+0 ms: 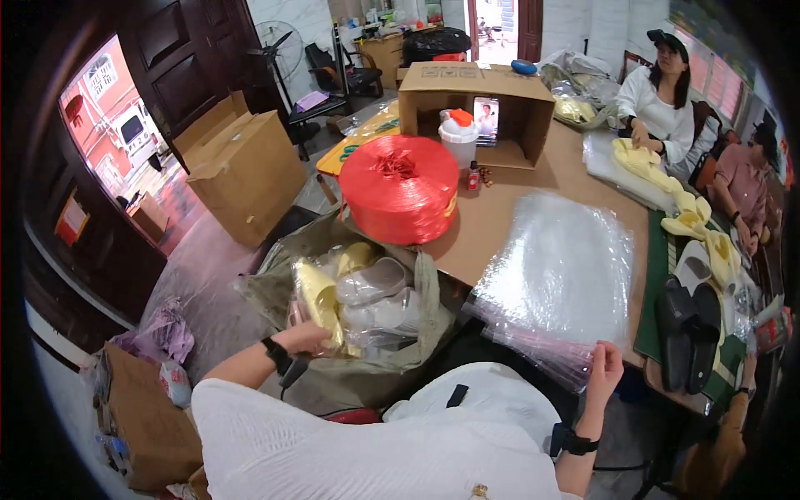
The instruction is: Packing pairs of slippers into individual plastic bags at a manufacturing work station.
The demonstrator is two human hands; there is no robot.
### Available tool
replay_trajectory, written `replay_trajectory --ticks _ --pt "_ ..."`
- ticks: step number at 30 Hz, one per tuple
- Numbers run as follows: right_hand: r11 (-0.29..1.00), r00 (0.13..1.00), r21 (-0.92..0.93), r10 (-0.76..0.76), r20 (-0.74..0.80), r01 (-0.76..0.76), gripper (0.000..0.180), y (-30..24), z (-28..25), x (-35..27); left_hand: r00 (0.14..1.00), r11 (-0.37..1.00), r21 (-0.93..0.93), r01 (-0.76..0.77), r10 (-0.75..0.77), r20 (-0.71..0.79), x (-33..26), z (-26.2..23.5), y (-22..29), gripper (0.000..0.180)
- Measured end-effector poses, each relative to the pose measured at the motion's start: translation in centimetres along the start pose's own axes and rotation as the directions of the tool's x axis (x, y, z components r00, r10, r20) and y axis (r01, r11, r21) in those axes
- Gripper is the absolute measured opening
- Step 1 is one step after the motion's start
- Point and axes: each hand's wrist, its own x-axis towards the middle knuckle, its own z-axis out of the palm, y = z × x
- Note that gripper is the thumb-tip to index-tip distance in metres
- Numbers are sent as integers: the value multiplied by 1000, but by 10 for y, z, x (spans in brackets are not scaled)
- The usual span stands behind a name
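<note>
My left hand [304,337] is over the near left side of an open olive-green sack [427,292], closed on the lower end of a yellow slipper [317,292] in clear plastic. The slipper stands tilted against other bagged footwear, including a grey pair [372,283] and a white pair [385,315]. My right hand [607,365] pinches the near right corner of a stack of clear plastic bags [567,267] with pinkish edges. The stack lies flat on the cardboard-covered table [492,217], its near edge hanging past the table edge.
A large red roll of plastic twine [400,196] stands beyond the sack. Behind it are a white tub [457,140], a small red bottle [473,177] and a cardboard box [475,79] holding a phone [486,119]. Black slides [687,333] and yellow slippers [692,212] lie right, near two seated people.
</note>
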Motion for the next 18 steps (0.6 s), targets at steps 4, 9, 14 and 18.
replay_trajectory --ticks 4,9,14,18 --pt "996 998 -59 66 24 -65 7 -3 14 -1 997 973 -223 61 -50 55 -6 17 43 30" --pt "997 999 -73 1 39 2 7 -15 25 -1 993 985 135 -110 115 -30 75 45 -16 34" --pt "995 999 -88 -45 -3 44 9 -20 11 1 973 925 303 -230 212 91 52 22 13 38" --pt "995 996 -95 -38 -83 30 10 -12 -13 4 976 764 642 64 -181 117 -3 -12 127 54"
